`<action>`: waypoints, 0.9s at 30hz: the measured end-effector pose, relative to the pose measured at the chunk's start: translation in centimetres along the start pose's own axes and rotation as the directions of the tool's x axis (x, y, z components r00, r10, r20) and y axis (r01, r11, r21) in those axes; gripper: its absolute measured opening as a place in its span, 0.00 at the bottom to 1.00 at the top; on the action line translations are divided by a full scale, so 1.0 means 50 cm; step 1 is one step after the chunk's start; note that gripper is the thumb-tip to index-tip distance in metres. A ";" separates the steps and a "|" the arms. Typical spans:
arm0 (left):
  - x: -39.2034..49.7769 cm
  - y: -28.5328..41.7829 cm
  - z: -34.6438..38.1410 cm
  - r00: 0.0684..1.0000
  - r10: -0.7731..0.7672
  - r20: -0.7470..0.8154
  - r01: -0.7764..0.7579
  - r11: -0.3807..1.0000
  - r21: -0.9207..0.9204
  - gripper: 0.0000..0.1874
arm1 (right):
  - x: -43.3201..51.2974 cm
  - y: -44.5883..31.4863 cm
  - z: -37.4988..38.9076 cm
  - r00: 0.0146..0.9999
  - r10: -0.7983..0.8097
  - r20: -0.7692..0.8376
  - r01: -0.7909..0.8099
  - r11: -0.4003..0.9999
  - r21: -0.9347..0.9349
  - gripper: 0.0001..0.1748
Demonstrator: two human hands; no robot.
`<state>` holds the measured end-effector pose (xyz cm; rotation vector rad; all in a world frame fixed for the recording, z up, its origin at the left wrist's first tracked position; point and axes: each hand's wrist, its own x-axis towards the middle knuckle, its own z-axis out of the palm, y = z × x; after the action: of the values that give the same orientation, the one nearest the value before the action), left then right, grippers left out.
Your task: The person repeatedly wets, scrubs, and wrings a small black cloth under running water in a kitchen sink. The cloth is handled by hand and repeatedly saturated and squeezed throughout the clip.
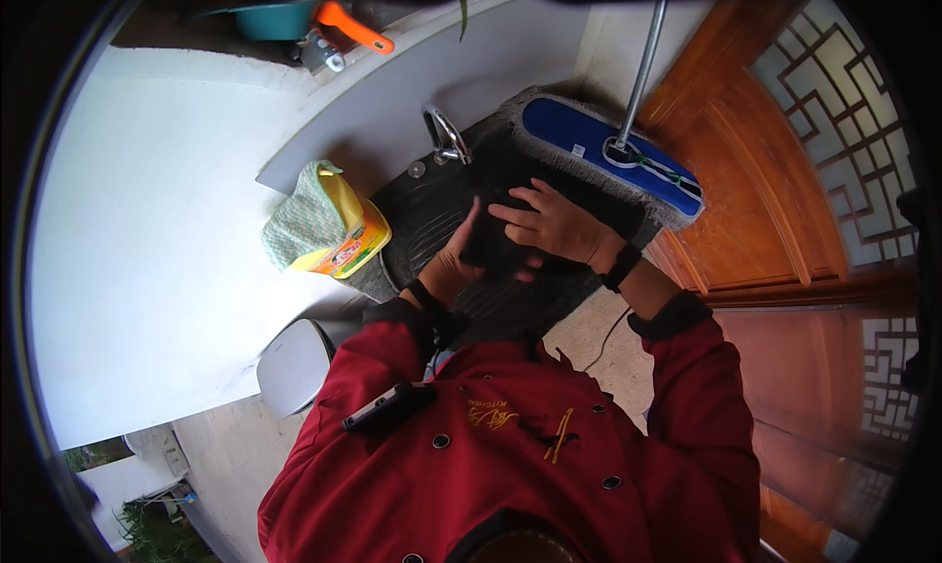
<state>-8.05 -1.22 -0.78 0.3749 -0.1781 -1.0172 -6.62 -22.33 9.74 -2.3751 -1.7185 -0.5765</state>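
In front of my chest, over a dark stone washstand (pixel 419 228), my left hand (pixel 462 254) is wrapped around a black flat object (pixel 494 239). Its thumb lies along one side and its fingertips show at the other. The object blends into the dark counter, so its outline and kind are unclear; it looks like a phone. My right hand (pixel 552 224) hovers beside and above it with fingers spread, gripping nothing. Whether a right fingertip touches the object I cannot tell. A chrome faucet (pixel 447 136) rises beyond both hands at the back of the washstand.
A dust mop (pixel 581 140) with a blue head rests across the right of the washstand. At left stands a yellow box (pixel 368 232), draped with a pale green cloth (pixel 309 217). A lidded bin (pixel 294 368) is lower left; wooden doors (pixel 751 195) flank the right. An orange-handled tool (pixel 353 29) lies on the ledge.
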 end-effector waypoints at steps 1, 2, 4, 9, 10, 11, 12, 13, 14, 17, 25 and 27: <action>0.002 0.007 0.015 0.999 -0.047 -0.006 0.047 0.999 0.005 0.41 | -0.008 0.000 -0.005 0.999 -0.014 -0.033 0.013 0.999 -0.030 0.23; 0.001 0.012 0.028 0.996 -0.086 -0.019 0.087 0.996 0.023 0.42 | -0.017 -0.002 -0.011 1.000 0.018 0.016 -0.018 1.000 -0.004 0.29; -0.002 0.024 0.046 0.995 -0.102 -0.021 0.103 0.958 0.268 0.35 | -0.031 -0.007 -0.018 0.998 0.066 0.015 -0.067 0.996 0.060 0.41; 0.027 0.054 0.056 0.940 -0.341 -0.008 0.299 0.812 0.501 0.33 | -0.046 -0.014 -0.018 0.983 0.158 0.096 -0.178 0.951 0.251 0.48; 0.033 0.058 0.055 0.926 -0.377 -0.016 0.320 0.763 0.561 0.33 | -0.047 -0.016 -0.017 0.965 0.189 0.181 -0.236 0.928 0.288 0.46; 0.039 0.061 0.054 0.911 -0.412 -0.026 0.338 0.709 0.618 0.34 | -0.048 -0.018 -0.017 0.970 0.185 0.156 -0.218 0.948 0.232 0.42; 0.043 0.062 0.055 0.906 -0.424 -0.010 0.348 0.730 0.589 0.32 | -0.047 -0.018 -0.018 0.975 0.178 0.133 -0.199 0.964 0.174 0.38; 0.045 0.064 0.057 0.900 -0.435 0.008 0.357 0.749 0.558 0.31 | -0.046 -0.017 -0.018 0.973 0.184 0.140 -0.199 0.974 0.106 0.33; 0.047 0.065 0.062 0.894 -0.447 0.023 0.368 0.763 0.531 0.29 | -0.045 -0.016 -0.020 0.984 0.155 0.092 -0.162 0.984 0.075 0.29; 0.053 0.071 0.087 0.914 -0.401 -0.064 0.382 0.796 0.470 0.24 | -0.039 -0.005 -0.024 0.996 0.090 -0.024 -0.092 0.993 -0.068 0.17; 0.137 0.113 0.152 0.879 0.121 -0.462 0.461 0.039 0.887 0.26 | -0.046 0.052 -0.004 0.947 0.317 0.050 -0.321 0.939 0.126 0.22; 0.154 0.122 0.150 0.892 0.230 -0.389 0.420 -0.103 0.902 0.31 | -0.047 0.066 0.008 0.909 0.407 0.087 -0.416 0.885 0.210 0.30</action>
<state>-1.61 -6.60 8.28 2.1738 -0.5328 -0.6817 -4.04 -25.35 8.81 -2.4866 -1.1556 -0.2520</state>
